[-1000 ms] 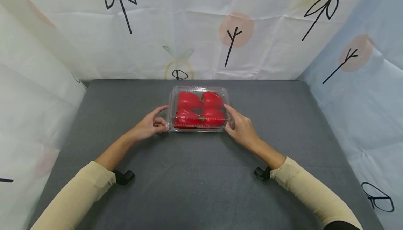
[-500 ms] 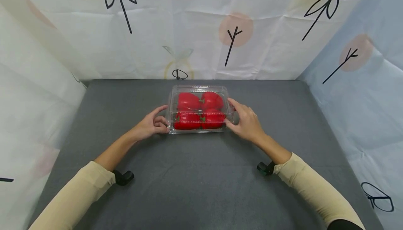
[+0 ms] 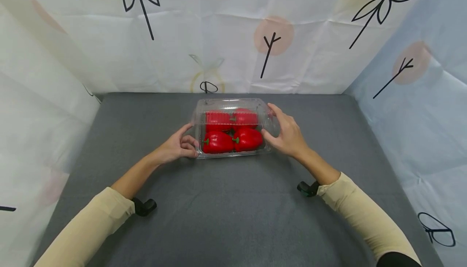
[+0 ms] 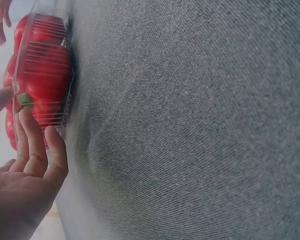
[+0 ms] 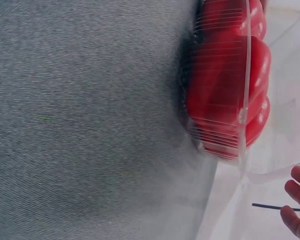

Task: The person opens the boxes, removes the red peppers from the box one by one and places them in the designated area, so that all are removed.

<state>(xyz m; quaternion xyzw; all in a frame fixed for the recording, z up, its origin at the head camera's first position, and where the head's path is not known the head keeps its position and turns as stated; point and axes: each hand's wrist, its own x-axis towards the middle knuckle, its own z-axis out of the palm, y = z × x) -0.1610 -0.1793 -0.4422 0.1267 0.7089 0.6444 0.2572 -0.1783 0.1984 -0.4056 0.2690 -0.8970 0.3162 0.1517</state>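
Note:
A clear plastic clamshell box [image 3: 230,156] stands on the grey table, its ribbed tray holding several red bell peppers [image 3: 217,142]. Its hinged lid [image 3: 233,104] is tilted up at the front, so the two nearest peppers show uncovered in the head view. My left hand [image 3: 178,145] holds the box at its left front corner, fingertips against the side wall and one digit at the rim [image 4: 16,90]. At the right end my right hand [image 3: 286,135] holds the raised lid between thumb and fingers. Only fingertips [image 5: 297,190] of it show in the right wrist view.
Grey cloth covers the table [image 3: 226,210]. Behind it hangs a white printed curtain [image 3: 233,35], close to the box's far side. More curtain [image 3: 412,108] encloses the right side, and another the left.
My right hand has risen and moved slightly right and back, and the lid's front edge has swung up and away from the near peppers. My left hand stays almost still at the corner.

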